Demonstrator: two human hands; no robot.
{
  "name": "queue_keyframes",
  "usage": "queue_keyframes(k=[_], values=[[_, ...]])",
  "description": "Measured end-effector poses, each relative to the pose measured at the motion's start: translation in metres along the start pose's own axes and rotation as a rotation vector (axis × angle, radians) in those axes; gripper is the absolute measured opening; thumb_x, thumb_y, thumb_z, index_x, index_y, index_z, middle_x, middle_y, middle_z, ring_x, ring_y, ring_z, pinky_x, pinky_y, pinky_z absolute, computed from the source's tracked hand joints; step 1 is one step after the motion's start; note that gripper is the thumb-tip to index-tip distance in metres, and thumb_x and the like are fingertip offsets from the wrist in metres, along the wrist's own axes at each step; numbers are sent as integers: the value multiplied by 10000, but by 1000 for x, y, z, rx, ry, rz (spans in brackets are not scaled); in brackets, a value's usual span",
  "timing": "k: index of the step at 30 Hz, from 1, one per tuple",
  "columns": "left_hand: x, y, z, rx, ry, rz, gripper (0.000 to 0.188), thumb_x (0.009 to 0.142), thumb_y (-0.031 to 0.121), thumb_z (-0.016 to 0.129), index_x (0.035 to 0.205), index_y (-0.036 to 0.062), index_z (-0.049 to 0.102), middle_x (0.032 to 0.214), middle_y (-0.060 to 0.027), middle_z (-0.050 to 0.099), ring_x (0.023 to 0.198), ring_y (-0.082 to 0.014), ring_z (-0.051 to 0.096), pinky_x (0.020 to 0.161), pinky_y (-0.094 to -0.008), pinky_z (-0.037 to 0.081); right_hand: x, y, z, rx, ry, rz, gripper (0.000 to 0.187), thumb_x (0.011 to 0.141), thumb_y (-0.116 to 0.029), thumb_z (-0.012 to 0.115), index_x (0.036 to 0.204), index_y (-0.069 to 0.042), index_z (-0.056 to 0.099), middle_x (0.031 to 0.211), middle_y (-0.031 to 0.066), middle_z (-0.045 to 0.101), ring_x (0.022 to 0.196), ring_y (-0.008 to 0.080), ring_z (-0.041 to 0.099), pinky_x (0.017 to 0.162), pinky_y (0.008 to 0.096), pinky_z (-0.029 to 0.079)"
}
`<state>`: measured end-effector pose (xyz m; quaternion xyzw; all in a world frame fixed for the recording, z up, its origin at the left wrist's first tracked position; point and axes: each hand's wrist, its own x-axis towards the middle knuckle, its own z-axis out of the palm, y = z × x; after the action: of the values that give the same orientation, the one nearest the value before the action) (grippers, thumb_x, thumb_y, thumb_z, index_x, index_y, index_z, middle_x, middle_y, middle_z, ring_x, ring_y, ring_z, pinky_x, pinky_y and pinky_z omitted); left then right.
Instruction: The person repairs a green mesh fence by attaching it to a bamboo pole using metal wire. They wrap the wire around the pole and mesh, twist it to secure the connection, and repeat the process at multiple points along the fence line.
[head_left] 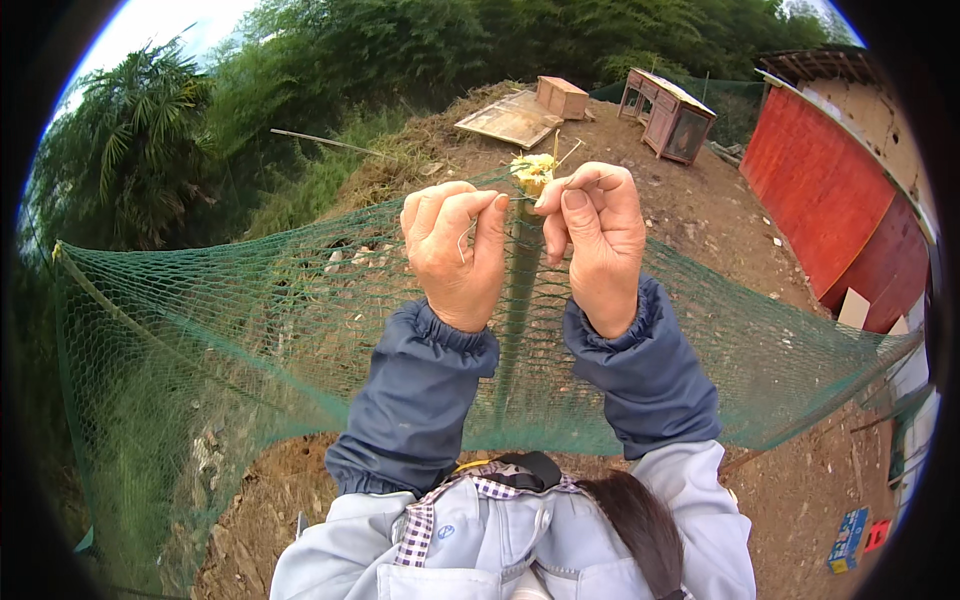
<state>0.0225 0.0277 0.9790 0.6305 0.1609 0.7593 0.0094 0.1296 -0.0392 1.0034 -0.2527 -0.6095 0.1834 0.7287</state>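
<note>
Both my hands are raised at the top of an upright pole (pixel 518 290) with a ragged yellowish end (pixel 534 168). Green netting (pixel 300 275) hangs along the pole and spreads to both sides. On the pole's left, my left hand (pixel 452 250) pinches a thin pale strand (pixel 465 241) between thumb and forefinger; part of it hangs over the fingers. My right hand (pixel 608 235), to the right of the pole, is also closed in a pinch on a thin strand by the pole top. Whether it is string or wire, I cannot tell.
A slanting pole (pixel 130 320) supports the net at the left. Beyond it are bare sloping soil, a wooden panel (pixel 510 118), a wooden box (pixel 562 97) and a wooden hutch (pixel 672 120). A red-walled shed (pixel 820 190) stands right; a blue-yellow carton (pixel 848 540) lies lower right.
</note>
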Motion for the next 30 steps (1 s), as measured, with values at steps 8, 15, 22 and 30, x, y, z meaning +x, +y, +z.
queue_keyframes(k=[8, 15, 22, 30], values=[[0, -2, 2, 7, -3, 2, 156, 695, 1, 717, 771, 52, 591, 769, -67, 583, 743, -243, 535, 684, -338, 410, 7, 2, -10, 96, 60, 61, 55, 953, -56, 458, 1003, -64, 480, 773, 46, 580, 517, 25, 414, 452, 166, 379], [10, -8, 3, 41, 39, 31, 148, 701, 12, 718, 766, 48, 590, 745, -78, 586, 712, -257, 542, 667, -350, 424, -16, 4, -11, -284, 60, -93, 34, 933, -35, 502, 962, -36, 519, 842, 61, 635, 581, 45, 488, 522, 184, 420], [22, 9, 0, 72, -76, -89, 110, 791, 58, 687, 809, -2, 596, 690, -74, 595, 614, -168, 556, 575, -283, 450, -31, 11, 5, -630, 72, -379, 138, 791, 91, 586, 889, -5, 567, 873, 136, 653, 746, 246, 634, 642, 311, 510], [58, 41, -26, 132, -380, 108, 97, 720, 58, 700, 767, 45, 616, 654, -75, 600, 606, -230, 570, 583, -323, 441, -30, 18, 39, -785, -20, -440, 240, 643, 83, 618, 872, 11, 615, 851, 150, 627, 798, 346, 608, 690, 402, 503]])
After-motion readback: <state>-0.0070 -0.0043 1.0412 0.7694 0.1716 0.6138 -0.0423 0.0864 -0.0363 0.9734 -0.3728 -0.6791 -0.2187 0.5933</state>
